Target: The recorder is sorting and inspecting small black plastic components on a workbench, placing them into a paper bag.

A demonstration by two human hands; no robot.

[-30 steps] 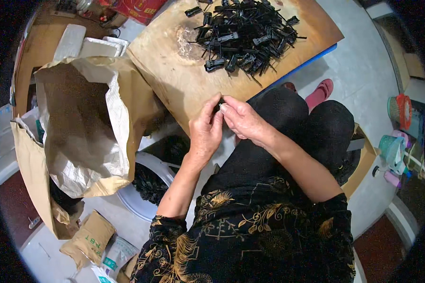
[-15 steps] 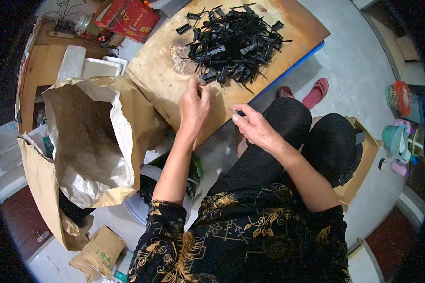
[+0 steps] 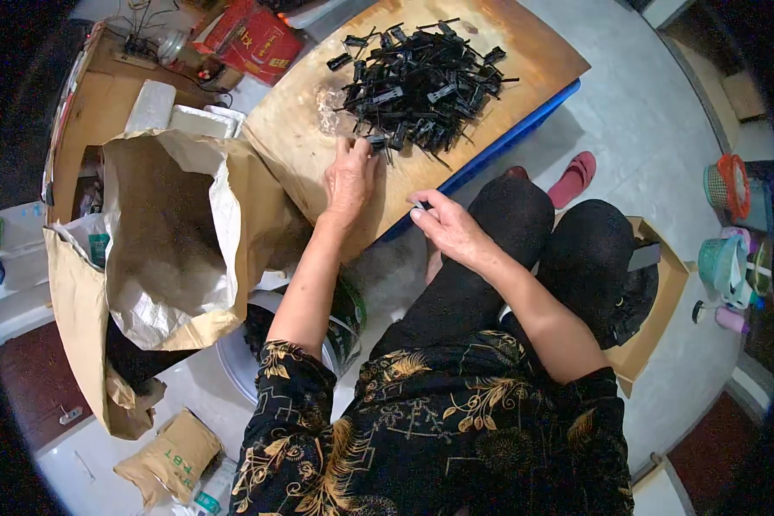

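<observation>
A heap of black plastic parts [image 3: 426, 90] with thin sticks poking out lies on a wooden board [image 3: 305, 185]. My left hand [image 3: 350, 176] is at the heap's near left edge, fingers bent and closed at a small black plastic part [image 3: 377, 142]; the fingertips are partly hidden. Lower and to the right, past the board's near edge, my right hand [image 3: 450, 225] is closed in a pinch. Something small and dark shows between its thumb and forefinger, too small to name.
Left of the board stands a large open paper sack [image 3: 236, 224] with a white lining. A white bucket [image 3: 232, 361] sits below my left forearm. An open cardboard box [image 3: 654, 344] is beside my right knee. Baskets [image 3: 727, 185] stand at the far right; a red box [image 3: 254, 43] lies upper left.
My left hand has shifted slightly left, its fingers now more bent at the heap's edge. My right hand stays in its pinch. The whole view has shifted a little.
</observation>
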